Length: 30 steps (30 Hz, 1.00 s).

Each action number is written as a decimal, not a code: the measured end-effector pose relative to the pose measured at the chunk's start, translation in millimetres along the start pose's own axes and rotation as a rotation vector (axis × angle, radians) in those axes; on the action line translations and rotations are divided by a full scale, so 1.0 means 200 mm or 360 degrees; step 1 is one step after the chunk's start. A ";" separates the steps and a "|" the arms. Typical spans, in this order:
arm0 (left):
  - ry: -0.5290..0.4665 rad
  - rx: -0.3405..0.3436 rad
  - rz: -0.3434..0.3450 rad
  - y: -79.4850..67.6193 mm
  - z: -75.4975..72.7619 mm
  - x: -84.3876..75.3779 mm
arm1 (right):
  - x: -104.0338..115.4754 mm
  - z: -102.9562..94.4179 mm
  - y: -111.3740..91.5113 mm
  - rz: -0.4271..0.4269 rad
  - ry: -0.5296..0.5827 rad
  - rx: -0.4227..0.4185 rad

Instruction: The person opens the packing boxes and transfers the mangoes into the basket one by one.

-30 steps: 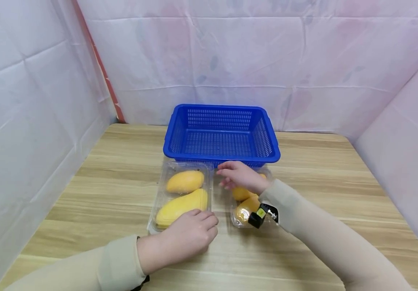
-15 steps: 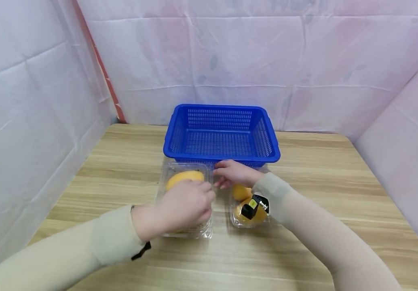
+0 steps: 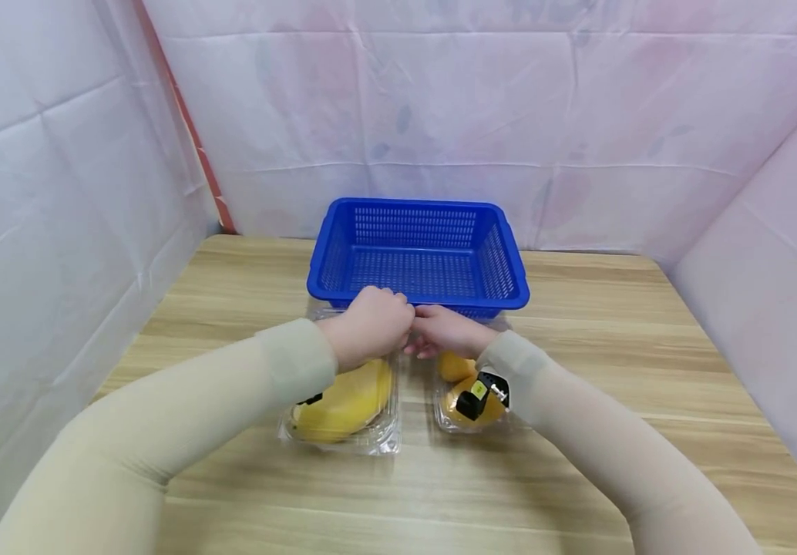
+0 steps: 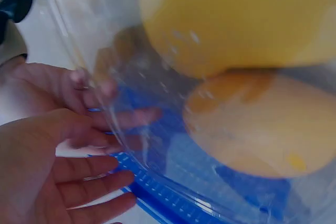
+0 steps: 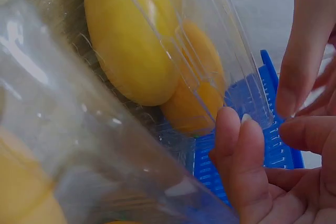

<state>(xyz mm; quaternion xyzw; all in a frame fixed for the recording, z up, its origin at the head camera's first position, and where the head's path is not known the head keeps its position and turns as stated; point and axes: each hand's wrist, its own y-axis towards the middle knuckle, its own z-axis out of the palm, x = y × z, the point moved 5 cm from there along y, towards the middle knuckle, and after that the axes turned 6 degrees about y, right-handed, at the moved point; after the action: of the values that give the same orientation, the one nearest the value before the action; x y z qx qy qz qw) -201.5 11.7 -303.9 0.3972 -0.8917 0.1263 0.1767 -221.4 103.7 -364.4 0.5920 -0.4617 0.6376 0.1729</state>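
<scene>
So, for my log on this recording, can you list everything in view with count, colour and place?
table: one, wood-toned, under the items
basket: one, blue, towards the table's back
left container: one, clear, in front of the basket
right container: one, clear, beside the left one
yellow fruits: two, yellow to orange, inside the left container
orange fruits: at least two, orange-yellow, inside the right container, partly hidden
cloth: count unclear, pale with pinkish tints, back and sides
strip: one, red, back-left corner
wrist devices: two, black, one per wrist
sleeves: two, beige, on the arms
left grip: one, bare, at the left container's far end
right grip: one, bare, beside the left grip
</scene>
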 end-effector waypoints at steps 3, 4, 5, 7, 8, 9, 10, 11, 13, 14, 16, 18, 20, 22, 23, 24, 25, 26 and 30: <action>0.0065 0.0030 0.0041 0.04 0.01 -0.02 | 0.00 0.00 -0.01 0.0000 0.0036 0.0012; 0.0068 0.0044 0.0045 0.05 0.01 -0.02 | 0.00 0.00 -0.01 0.0006 0.0060 0.0020; 0.0066 0.0062 0.0047 0.06 0.02 -0.03 | 0.00 0.01 -0.01 0.0013 0.0090 0.0031; 0.0032 0.0096 0.0046 0.08 0.03 -0.03 | 0.00 0.01 -0.02 0.0043 0.0162 0.0042; 0.0015 0.0118 0.0039 0.08 0.04 -0.03 | -0.01 0.01 -0.02 0.0057 0.0201 0.0045; 0.0000 0.0135 0.0029 0.09 0.05 -0.04 | -0.01 0.01 -0.02 0.0071 0.0249 0.0046; -0.0007 0.0152 0.0020 0.10 0.05 -0.03 | -0.01 0.01 -0.02 0.0079 0.0289 0.0051; -0.0008 0.0169 0.0012 0.11 0.06 -0.03 | -0.01 0.01 -0.02 0.0080 0.0325 0.0062; -0.0009 0.0209 -0.0007 0.12 0.07 -0.03 | -0.02 0.01 -0.02 0.0079 0.0377 0.0077; -0.0010 0.0223 -0.0017 0.12 0.08 -0.03 | -0.02 0.01 -0.02 0.0076 0.0393 0.0085; -0.0017 0.0249 -0.0033 0.13 0.09 -0.03 | -0.02 0.02 -0.02 0.0072 0.0415 0.0102; -0.0026 0.0275 -0.0042 0.13 0.09 -0.03 | -0.02 0.02 -0.02 0.0078 0.0426 0.0102; -0.0035 0.0310 -0.0051 0.13 0.10 -0.03 | -0.02 0.02 -0.03 0.0089 0.0435 0.0093; -0.0038 0.0349 -0.0064 0.13 0.12 -0.03 | -0.02 0.02 -0.02 0.0095 0.0441 0.0083; -0.0037 0.0369 -0.0069 0.13 0.12 -0.03 | -0.02 0.02 -0.02 0.0096 0.0446 0.0078; -0.0033 0.0384 -0.0075 0.14 0.13 -0.03 | -0.03 0.02 -0.02 0.0095 0.0448 0.0074; -0.0027 0.0392 -0.0080 0.14 0.14 -0.03 | -0.03 0.02 -0.02 0.0094 0.0452 0.0069; -0.0018 0.0393 -0.0082 0.14 0.14 -0.03 | -0.03 0.02 -0.02 0.0096 0.0455 0.0065; 0.0033 0.0395 -0.0080 0.15 0.14 -0.03 | -0.02 0.03 -0.02 0.0095 0.0470 0.0055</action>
<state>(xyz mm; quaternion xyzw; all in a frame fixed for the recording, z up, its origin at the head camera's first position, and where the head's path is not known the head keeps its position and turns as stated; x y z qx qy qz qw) -226.2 24.9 -334.3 0.4369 -0.8570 0.2354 0.1386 -213.6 103.5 -367.4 0.4806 -0.4376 0.7305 0.2097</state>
